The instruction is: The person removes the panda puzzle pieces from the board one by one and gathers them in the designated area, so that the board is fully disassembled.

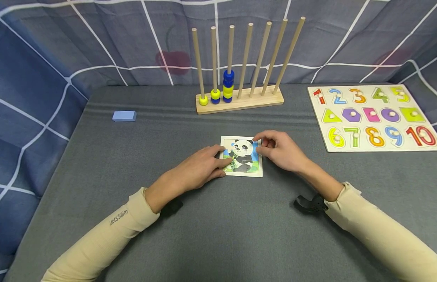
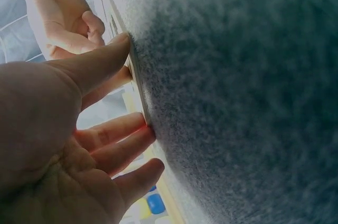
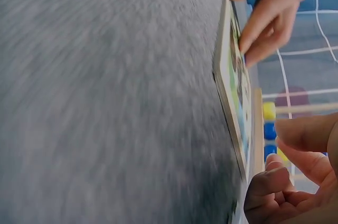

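Note:
A square panda puzzle (image 1: 243, 158) with a pale wooden frame lies flat on the grey table. My left hand (image 1: 203, 166) is at its left side; one finger rests on the picture, while other fingertips touch the frame's edge. In the left wrist view those fingers (image 2: 124, 134) look fairly straight and spread. My right hand (image 1: 280, 150) hovers by the puzzle's upper right corner, thumb and index finger over that edge. Its other fingers curl loosely in the right wrist view, and I see nothing held there. Whether the right fingertips touch the picture is hard to tell.
Behind the puzzle stands a wooden peg rack (image 1: 241, 102) with tall rods and several yellow and blue beads. A number-and-shape board (image 1: 375, 118) lies at the right. Toward the back left is a blue block (image 1: 124, 116). Checked cloth (image 1: 133, 39) hangs around the table.

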